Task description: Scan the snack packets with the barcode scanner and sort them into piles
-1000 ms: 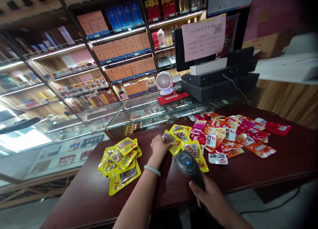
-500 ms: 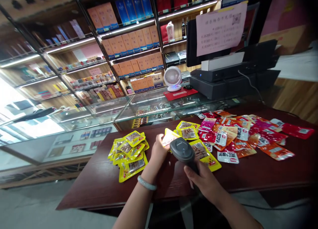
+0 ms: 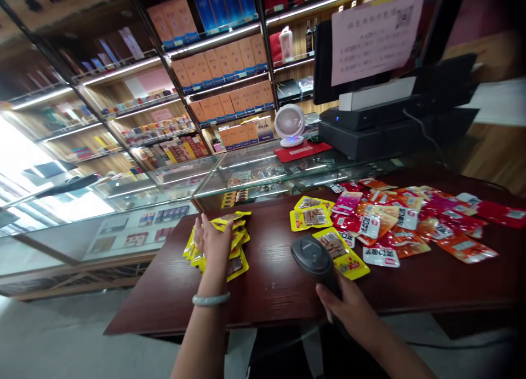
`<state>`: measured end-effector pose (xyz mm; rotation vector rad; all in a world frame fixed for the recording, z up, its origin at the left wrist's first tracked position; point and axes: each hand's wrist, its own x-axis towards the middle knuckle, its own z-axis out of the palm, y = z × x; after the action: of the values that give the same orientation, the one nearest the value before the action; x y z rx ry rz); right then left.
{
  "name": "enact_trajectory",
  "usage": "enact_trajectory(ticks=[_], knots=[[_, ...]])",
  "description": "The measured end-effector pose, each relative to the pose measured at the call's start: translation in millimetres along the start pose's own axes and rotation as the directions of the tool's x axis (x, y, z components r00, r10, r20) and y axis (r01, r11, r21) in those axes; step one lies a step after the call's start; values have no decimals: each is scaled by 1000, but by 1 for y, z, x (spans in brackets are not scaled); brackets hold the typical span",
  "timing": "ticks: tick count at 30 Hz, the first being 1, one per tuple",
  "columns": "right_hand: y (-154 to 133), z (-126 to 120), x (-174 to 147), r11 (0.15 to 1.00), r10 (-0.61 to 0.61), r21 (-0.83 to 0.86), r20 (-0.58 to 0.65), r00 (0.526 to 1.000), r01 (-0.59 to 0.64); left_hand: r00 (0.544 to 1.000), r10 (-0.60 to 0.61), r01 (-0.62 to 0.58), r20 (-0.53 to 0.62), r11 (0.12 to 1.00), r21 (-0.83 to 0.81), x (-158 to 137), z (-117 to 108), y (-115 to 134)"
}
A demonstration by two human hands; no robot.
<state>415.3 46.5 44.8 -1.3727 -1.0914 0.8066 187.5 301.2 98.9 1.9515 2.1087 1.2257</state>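
Left hand (image 3: 213,243) shifted over leftmost yellow packets (image 3: 239,265) (partly hidden beneath), grip splayed, right hand (image 3: 356,306) clenched around scanner (image 3: 314,257)

Rear wall: black-framed shelving (image 3: 264,36) with strip lighting, carrying rows of orange boxes (image 3: 219,64) with blue bases. Blue boxes (image 3: 216,9) stand upright on an upper shelf; two dark bottles (image 3: 309,38) stand further right. Glass display case (image 3: 242,173): a round white fan (image 3: 290,120) stands on top, at the rear edge of a red mat (image 3: 302,152). Right side: dark monitor (image 3: 322,61), near side largely covered by a pink sheet (image 3: 372,42), lettering blurred. A white box (image 3: 378,94) sits below it on dark equipment (image 3: 365,141).
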Motion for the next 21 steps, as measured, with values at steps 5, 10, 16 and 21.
enact_trajectory(ticks=[5,10,16,21], knots=[[-2,-9,-7,1000,15,-11,-41,999,-15,940,221,-216,259,975,-47,-45,32,49],[2,-18,-14,995,93,19,-4,996,-93,759,290,-349,583,937,-12,-72,84,106],[5,-27,-19,995,98,14,-75,992,-97,711,191,-372,676,919,132,-66,120,140],[5,-35,-18,996,89,9,-130,987,-89,683,266,-419,681,906,67,-60,129,138]])
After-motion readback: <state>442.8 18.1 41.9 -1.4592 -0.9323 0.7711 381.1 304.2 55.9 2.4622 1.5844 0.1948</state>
